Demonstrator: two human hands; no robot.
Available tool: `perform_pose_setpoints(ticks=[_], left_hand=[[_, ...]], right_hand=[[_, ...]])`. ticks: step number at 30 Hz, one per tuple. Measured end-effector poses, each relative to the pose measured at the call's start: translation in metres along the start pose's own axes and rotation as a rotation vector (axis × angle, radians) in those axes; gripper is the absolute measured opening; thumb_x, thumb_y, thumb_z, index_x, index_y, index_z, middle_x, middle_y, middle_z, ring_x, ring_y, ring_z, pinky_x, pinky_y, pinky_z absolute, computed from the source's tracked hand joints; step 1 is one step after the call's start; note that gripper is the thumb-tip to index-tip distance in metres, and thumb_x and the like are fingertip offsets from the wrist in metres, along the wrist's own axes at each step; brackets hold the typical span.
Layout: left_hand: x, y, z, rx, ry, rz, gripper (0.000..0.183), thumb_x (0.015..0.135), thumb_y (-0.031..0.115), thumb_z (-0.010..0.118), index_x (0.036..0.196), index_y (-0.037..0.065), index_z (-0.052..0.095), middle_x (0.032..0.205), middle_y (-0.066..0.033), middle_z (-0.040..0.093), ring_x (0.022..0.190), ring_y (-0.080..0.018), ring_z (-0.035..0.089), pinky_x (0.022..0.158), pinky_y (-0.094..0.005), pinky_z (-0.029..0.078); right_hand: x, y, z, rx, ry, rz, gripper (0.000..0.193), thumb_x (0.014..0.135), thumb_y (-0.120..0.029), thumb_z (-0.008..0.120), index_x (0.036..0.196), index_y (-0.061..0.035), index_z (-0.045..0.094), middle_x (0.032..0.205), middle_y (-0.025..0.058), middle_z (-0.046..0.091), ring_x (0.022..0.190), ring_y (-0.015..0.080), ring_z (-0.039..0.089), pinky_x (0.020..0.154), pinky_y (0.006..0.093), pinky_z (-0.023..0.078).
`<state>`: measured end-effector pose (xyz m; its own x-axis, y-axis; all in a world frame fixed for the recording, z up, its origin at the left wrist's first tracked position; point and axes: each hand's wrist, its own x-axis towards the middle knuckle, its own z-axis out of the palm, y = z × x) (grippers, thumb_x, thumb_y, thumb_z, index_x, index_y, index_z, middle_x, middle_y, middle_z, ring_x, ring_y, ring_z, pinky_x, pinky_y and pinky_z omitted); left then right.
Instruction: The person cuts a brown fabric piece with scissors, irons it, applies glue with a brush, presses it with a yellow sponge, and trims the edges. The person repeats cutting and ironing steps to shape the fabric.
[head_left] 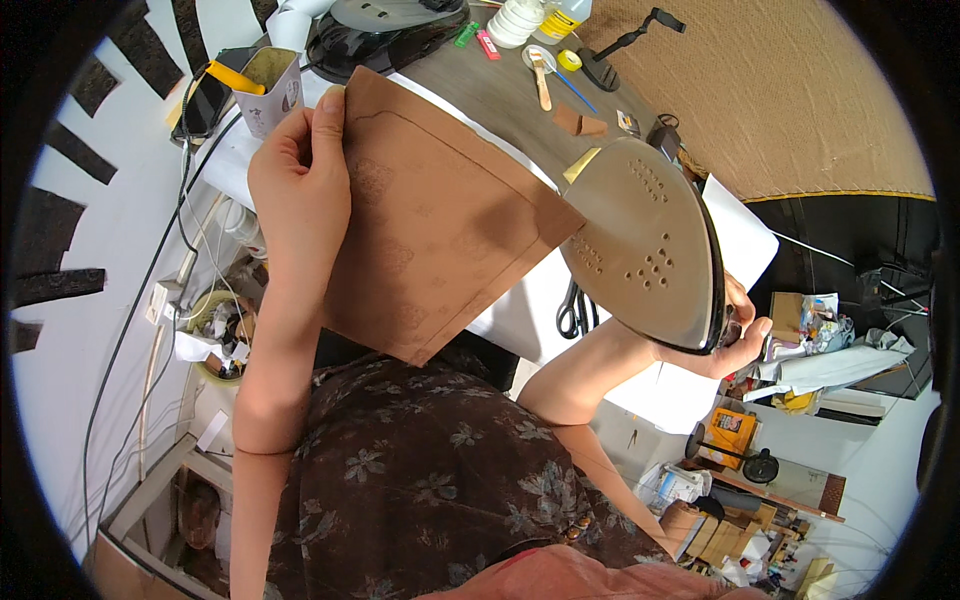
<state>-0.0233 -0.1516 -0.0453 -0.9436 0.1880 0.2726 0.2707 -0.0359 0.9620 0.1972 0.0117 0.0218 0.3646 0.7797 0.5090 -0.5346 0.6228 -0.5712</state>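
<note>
My left hand [305, 170] pinches the upper left edge of a flat brown fabric piece [430, 210] between thumb and fingers. The piece hangs at a slant, with a faint printed pattern and lines running along its edges. My right hand [745, 335] is closed around the handle of a clothes iron [640, 235], mostly hidden behind it. The iron is tipped so that its soleplate, with clusters of steam holes, faces me. The right corner of the fabric meets or overlaps the soleplate's left edge; I cannot tell if they touch.
White paper covers part of the grey table [445, 50]. Black-handled scissors [574, 315] lie below the iron. Farther back are a brush [542, 85], a red lighter [488, 45], brown scraps [578, 122] and a black iron base [385, 30]. A holder [270, 105] with a yellow-handled tool stands left.
</note>
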Motion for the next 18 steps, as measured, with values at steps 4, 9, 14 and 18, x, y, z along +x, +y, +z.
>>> perform_pose_setpoints(ticks=[4,9,14,18], left_hand=[[-0.008,-0.017,-0.001,-0.165,-0.064,-0.115,0.038,0.098,0.028,0.057,0.071,0.002,0.052,0.059,0.0088,0.035,0.056,-0.004,0.027,0.048,-0.0248,0.022],[-0.012,-0.052,-0.019,-0.121,0.044,-0.175,0.034,0.099,0.024,0.055,0.071,0.007,0.047,0.063,0.008,0.038,0.061,-0.0027,0.029,0.052,-0.0228,0.023],[-0.016,-0.085,-0.035,-0.257,0.188,-0.286,0.032,0.1,0.022,0.052,0.071,0.008,0.047,0.063,0.0084,0.035,0.062,-0.0026,0.028,0.054,-0.0231,0.024],[-0.013,-0.091,-0.042,-0.379,0.245,-0.23,0.031,0.101,0.023,0.051,0.073,0.011,0.046,0.062,0.009,0.035,0.057,-0.0014,0.028,0.05,-0.0216,0.023]], right_hand=[[0.004,0.01,0.006,0.054,-0.008,0.094,0.048,0.093,-0.037,0.042,0.067,0.0,0.058,0.062,0.0151,0.058,0.065,0.0246,0.058,0.074,0.0395,0.045],[0.024,0.061,0.05,-0.038,-0.181,0.23,0.04,0.091,-0.035,0.05,0.068,-0.0026,0.059,0.065,0.0131,0.063,0.063,0.0223,0.06,0.071,0.0367,0.049],[0.031,0.164,0.146,-0.087,-0.499,0.131,0.038,0.088,-0.025,0.058,0.061,0.0017,0.064,0.061,0.006,0.062,0.058,0.011,0.053,0.059,0.0279,0.042],[0.01,0.257,0.229,0.07,-0.635,0.25,0.032,0.085,-0.021,0.062,0.068,0.0056,0.066,0.067,0.0109,0.065,0.061,0.0147,0.057,0.061,0.029,0.045]])
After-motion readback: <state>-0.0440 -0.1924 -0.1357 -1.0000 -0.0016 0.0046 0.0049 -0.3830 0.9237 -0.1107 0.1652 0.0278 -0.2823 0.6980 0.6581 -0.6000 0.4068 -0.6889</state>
